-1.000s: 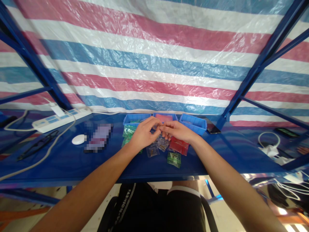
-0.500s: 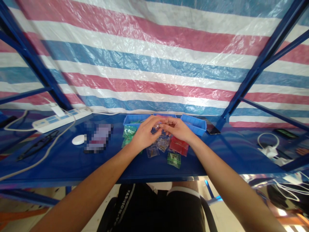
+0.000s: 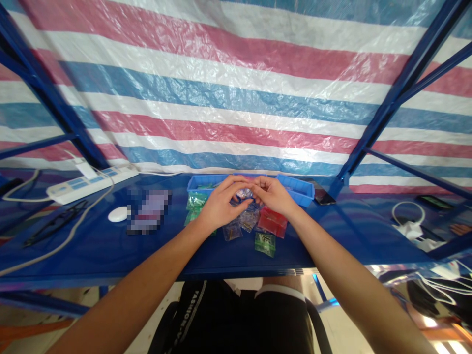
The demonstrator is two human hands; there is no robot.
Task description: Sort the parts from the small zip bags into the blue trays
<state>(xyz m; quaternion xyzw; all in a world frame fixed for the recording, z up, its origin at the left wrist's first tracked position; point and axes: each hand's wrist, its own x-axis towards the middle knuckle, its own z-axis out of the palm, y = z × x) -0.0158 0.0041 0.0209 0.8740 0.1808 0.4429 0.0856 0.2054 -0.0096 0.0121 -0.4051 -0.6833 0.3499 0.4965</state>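
Apparently, the fine handling is shared between two bare hands, brought together above the middle of the desk point(image 3: 210, 259). The left hand point(image 3: 221, 202) arches with its thumb set apart from the curled fingers, and something clear and shiny point(image 3: 244, 192) shows in that gap; whether it is gripped there or merely lies behind, I cannot tell. The right hand point(image 3: 275, 196) has thumb and fingers drawn in narrow near the left fingertips, perhaps to pinch something small, though what they hold is hidden.

Beneath and just in front of the hands lie clear packets point(image 3: 250, 218) of small parts, with a red packet point(image 3: 272, 221) beside them, a green packet point(image 3: 265, 244) nearer the desk's front edge and more green packets point(image 3: 196, 200) by the left wrist. Spread like this, they probably stay separable by colour and within easy reach. The left blue bin point(image 3: 212, 179) and right blue bin point(image 3: 304, 198) stand behind, presumably so the space under the hands is kept for the packets.
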